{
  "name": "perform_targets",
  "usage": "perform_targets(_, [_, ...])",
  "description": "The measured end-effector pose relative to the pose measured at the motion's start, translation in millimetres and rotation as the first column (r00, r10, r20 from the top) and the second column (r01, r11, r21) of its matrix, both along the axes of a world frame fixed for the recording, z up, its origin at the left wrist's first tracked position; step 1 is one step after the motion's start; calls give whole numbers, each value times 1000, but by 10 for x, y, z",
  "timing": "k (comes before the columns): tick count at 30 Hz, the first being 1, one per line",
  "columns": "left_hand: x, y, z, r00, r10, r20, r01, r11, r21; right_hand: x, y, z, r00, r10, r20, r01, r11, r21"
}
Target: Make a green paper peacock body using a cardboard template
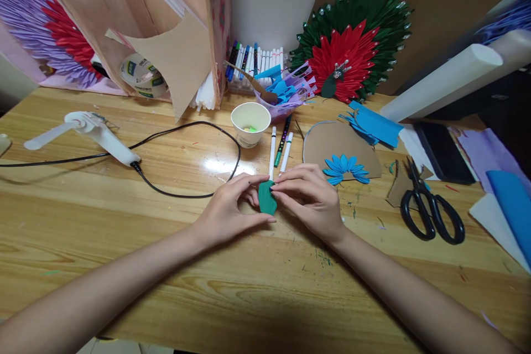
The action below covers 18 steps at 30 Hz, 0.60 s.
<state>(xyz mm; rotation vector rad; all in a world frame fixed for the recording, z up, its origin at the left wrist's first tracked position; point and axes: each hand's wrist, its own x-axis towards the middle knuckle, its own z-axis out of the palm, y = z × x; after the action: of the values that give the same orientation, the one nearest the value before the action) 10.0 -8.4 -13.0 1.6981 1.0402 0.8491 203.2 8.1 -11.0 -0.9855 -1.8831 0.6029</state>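
Observation:
A small green leaf-shaped cutout (267, 197) is held above the table. My left hand (232, 202) grips it, index finger at its upper end and thumb at its lower end. My right hand (311, 199) is closed in a pinch at the leaf's right edge, where a tiny dark blue spot shows at the fingertips. Whether that spot is a separate piece I cannot tell. Just beyond my hands lie a white marker (272, 146), a second white marker (286, 152) with a blue cap, and a dark patterned marker (282, 141).
Black-handled scissors (431, 213) lie at the right, near a cardboard disc (344, 149) with blue petals (346, 168). A paper cup (250, 121) stands behind my hands. At left is a white glue gun (102, 135) with a looping black cord (186, 195). A red-and-green paper fan (348, 44) leans behind.

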Motion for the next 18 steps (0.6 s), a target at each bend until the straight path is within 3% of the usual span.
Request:
perform_targets(10, [-1, -4, -11, 1000, -4, 7, 4, 1000, -2, -26, -3, 16, 999, -12, 47, 8, 996, 84])
perform_targets(18, [-7, -8, 6, 1000, 0, 23, -1, 1000, 28, 0, -24, 25, 1000, -8, 14, 7, 999, 39])
